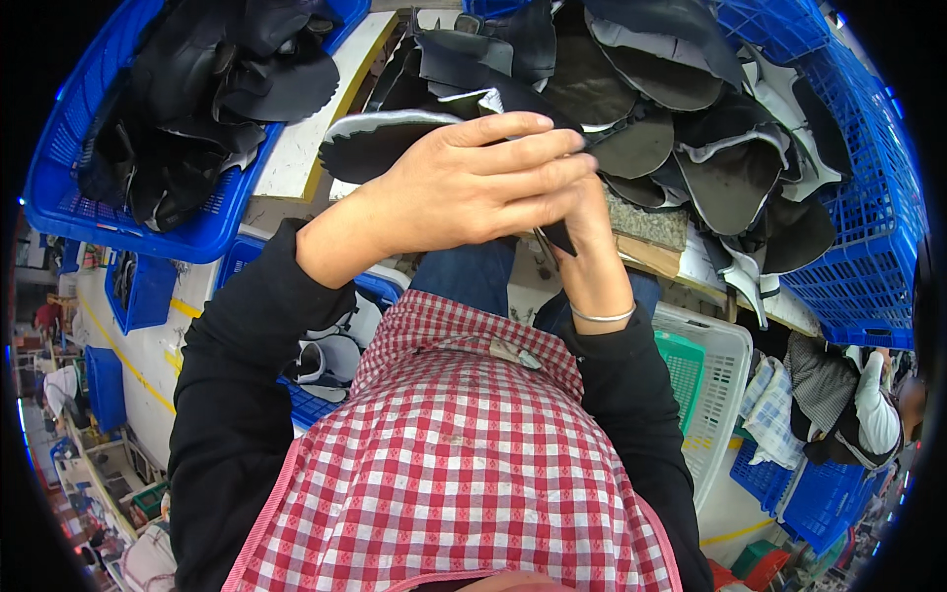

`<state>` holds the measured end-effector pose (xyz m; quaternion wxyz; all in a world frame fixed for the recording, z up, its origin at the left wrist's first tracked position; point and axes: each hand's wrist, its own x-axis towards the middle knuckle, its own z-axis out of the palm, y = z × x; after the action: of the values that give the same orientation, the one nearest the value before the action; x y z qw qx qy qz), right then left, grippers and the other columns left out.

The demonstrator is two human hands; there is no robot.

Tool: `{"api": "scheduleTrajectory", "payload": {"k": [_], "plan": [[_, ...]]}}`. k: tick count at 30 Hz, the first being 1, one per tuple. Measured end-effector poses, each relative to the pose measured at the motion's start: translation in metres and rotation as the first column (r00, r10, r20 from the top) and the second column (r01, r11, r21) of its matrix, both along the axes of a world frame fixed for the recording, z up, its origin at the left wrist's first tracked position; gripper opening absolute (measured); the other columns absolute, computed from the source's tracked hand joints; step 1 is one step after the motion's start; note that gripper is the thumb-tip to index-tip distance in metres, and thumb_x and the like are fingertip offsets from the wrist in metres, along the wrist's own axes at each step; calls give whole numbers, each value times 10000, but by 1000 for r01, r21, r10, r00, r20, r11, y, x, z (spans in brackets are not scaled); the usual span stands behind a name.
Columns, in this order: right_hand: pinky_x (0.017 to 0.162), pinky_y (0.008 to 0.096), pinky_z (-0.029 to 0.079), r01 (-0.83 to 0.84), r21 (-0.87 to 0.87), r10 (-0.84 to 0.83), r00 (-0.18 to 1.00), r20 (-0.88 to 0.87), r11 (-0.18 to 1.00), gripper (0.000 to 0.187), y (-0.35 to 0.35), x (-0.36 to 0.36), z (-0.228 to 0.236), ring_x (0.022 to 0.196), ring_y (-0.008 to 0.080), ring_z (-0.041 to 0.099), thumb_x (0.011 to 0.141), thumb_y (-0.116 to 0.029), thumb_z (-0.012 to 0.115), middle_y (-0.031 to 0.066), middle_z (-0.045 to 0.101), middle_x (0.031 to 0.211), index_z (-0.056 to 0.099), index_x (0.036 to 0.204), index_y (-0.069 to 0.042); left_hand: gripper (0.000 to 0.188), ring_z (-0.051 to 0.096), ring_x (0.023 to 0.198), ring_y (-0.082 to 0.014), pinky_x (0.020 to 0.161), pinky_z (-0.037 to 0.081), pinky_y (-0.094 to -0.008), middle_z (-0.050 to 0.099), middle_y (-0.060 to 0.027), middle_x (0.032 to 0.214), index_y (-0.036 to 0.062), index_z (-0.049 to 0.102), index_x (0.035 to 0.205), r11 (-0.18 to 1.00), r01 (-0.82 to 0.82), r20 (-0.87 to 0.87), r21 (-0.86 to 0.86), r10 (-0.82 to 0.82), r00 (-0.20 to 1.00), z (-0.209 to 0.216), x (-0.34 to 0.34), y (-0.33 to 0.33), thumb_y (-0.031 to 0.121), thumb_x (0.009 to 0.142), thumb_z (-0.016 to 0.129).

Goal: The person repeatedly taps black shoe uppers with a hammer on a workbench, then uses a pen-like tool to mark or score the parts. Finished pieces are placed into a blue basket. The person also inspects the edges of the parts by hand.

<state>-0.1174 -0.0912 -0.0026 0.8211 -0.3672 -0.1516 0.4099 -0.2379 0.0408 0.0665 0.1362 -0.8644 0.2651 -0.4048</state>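
Observation:
My left hand [473, 187] reaches across in front of me, fingers together and curled over my right hand [587, 222]; its thumb and palm side are hidden. Within my right hand is a dark, thin, pointed thing [560, 240], its tip showing below the fingers; its kind cannot be made out. Right beyond my left hand lies a black shoe upper piece [370, 148] with a notched edge and pale lining, partly covered by the hand. Whether my left hand grips it is hidden. More black upper pieces [730, 168] with grey linings are heaped beyond and to the right.
A blue basket [222, 242] full of black pieces stands at the left, a tall blue crate [878, 237] at the right. The white worktop [301, 158] runs between them. Below are a white basket [735, 365] and a blue basket with pale pieces [330, 360].

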Motion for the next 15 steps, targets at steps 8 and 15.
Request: {"api": "scheduleTrajectory", "payload": {"k": [8, 15], "plan": [[729, 241, 531, -50, 73, 54, 997, -48, 996, 162, -1, 16, -17, 801, 127, 685, 961, -127, 709, 56, 733, 963, 727, 1061, 0, 345, 655, 1056, -223, 893, 560, -351, 658, -47, 1125, 107, 699, 1127, 997, -26, -161, -69, 15, 987, -26, -3, 9, 153, 785, 720], [681, 260, 564, -19, 55, 23, 997, -71, 998, 180, -6, 21, -38, 790, 144, 693, 975, -63, 630, 79, 722, 984, 701, 1116, 23, 155, 642, 1105, -236, 958, 540, -359, 656, -56, 1130, 74, 671, 889, 995, -61, -394, -80, 25, 919, -25, 11, 13, 133, 750, 709]]}}
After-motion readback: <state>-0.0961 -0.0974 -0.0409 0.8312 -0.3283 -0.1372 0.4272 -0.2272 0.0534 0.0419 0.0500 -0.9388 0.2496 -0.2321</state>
